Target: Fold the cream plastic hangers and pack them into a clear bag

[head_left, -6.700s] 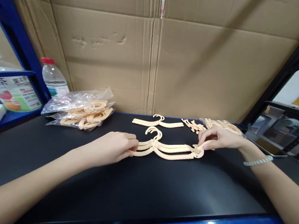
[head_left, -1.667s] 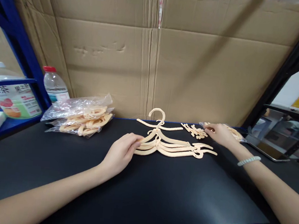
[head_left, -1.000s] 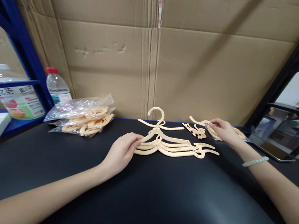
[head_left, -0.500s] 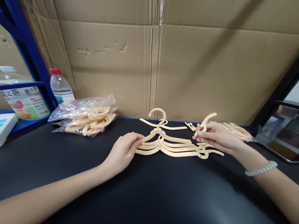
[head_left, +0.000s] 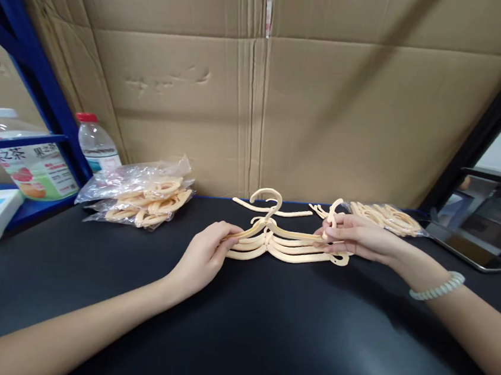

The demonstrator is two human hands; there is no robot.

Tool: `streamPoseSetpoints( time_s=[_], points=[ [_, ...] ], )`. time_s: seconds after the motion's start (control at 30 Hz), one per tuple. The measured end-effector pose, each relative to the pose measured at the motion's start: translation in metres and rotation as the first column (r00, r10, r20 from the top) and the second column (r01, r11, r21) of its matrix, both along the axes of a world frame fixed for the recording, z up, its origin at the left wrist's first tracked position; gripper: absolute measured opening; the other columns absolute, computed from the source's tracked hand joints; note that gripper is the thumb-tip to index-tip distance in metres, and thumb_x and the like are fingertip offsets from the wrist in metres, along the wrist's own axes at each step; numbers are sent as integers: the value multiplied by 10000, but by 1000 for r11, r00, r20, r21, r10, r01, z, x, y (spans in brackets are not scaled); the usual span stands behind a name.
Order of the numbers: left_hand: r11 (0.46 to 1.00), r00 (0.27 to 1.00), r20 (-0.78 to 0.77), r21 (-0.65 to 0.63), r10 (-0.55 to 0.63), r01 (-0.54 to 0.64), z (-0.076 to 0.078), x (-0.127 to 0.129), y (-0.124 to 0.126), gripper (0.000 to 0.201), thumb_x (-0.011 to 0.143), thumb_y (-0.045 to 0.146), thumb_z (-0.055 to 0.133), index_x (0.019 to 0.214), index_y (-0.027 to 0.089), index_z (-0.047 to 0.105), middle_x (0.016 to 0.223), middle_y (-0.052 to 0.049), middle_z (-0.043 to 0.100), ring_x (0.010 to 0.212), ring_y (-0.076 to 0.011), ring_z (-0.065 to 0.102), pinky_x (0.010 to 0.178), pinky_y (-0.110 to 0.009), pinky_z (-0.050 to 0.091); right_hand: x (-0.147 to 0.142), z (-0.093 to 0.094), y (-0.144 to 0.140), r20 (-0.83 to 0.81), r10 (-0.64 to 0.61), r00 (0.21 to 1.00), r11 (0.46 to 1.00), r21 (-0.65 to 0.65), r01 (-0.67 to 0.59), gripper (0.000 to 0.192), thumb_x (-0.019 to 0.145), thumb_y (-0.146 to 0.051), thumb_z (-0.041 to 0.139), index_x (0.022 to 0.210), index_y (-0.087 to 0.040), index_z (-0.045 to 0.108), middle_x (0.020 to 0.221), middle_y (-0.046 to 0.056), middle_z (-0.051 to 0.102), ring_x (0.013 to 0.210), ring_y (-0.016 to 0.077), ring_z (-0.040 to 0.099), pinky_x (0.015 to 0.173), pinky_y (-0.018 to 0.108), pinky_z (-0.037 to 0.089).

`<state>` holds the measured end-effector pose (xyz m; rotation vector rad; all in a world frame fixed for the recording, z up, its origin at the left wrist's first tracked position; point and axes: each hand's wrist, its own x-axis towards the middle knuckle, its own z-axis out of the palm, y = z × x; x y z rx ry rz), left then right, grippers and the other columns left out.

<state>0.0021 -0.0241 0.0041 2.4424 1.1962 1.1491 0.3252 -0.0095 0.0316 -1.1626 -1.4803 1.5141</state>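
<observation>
The background is filled by a cardboard sheet, in front of which a black tabletop is spread. Clear bags of cream parts are heaped at the left, and a flatter bag is laid at the far right. Near the middle, a cream hanger is held over lower hangers lying close together; behind these, another hanger is set near the cardboard. The left end of the held hanger is gripped by the left hand, its thumb and fingers closed. By the right hand, a curved piece is pinched between thumb and fingertips, the other fingers being loosely bent; its lower end is brought to the hanger's right end, though whether they are joined cannot be told. Small loose pieces are partly hidden just behind.
</observation>
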Motion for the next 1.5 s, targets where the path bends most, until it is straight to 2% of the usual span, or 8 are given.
streamPoseSetpoints(
  time_s=[0.27,0.5,0.73,1.0,1.3,1.4,1.5],
  points=[
    [999,999,-22,28,-29,30,-1,-1,0,184,929,201,419,972,193,597,855,-36,622,779,-170,580,719,-291,458,2,-4,1,-42,36,998,998,-47,-38,244,678,-256,777,759,-173,563,859,51,687,743,151,686,741,260,583],
    [999,999,-28,34,-41,41,-1,-1,-1,189,927,177,418,985,187,598,869,-35,614,797,-169,576,729,-283,449,-2,-9,0,-53,33,998,997,-63,-36,295,640,-291,814,724,-172,557,766,20,677,716,134,688,735,224,580],
    [998,998,-20,18,-52,52,-4,-2,0,185,927,172,421,988,177,596,877,-35,609,806,-167,576,736,-281,445,-9,-12,1,12,-81,997,997,6,81,328,618,-237,825,723,-169,521,734,32,680,647,125,675,673,231,579],
    [999,999,-6,-13,-38,38,0,-1,-1,183,928,182,427,975,171,603,858,-33,617,781,-162,578,728,-275,448,-16,-11,-2,23,-152,988,982,121,148,313,566,-207,807,685,-177,518,605,-1,655,576,122,652,564,211,532],
    [997,999,49,-82,-3,6,0,2,-4,184,925,281,463,1030,184,580,909,-32,629,781,-154,597,680,-256,479,-18,-10,-4,-16,-209,978,964,164,209,305,596,-248,800,704,-185,523,603,18,664,578,139,654,583,244,549],
    [995,999,38,-99,38,-34,1,3,-4,198,892,275,507,1059,180,557,869,-22,623,728,-146,595,644,-249,481,-18,-12,-2,-52,-222,974,961,156,227,273,643,-251,780,772,-185,548,640,18,666,597,142,661,616,256,564],
    [995,998,-1,-74,65,-64,1,2,-1,177,877,260,513,1027,178,563,823,-11,617,677,-136,573,615,-239,467,-17,-12,-2,-90,-219,972,964,135,230,285,717,-262,732,949,-190,583,673,14,656,647,159,674,654,276,567]
  ],
)
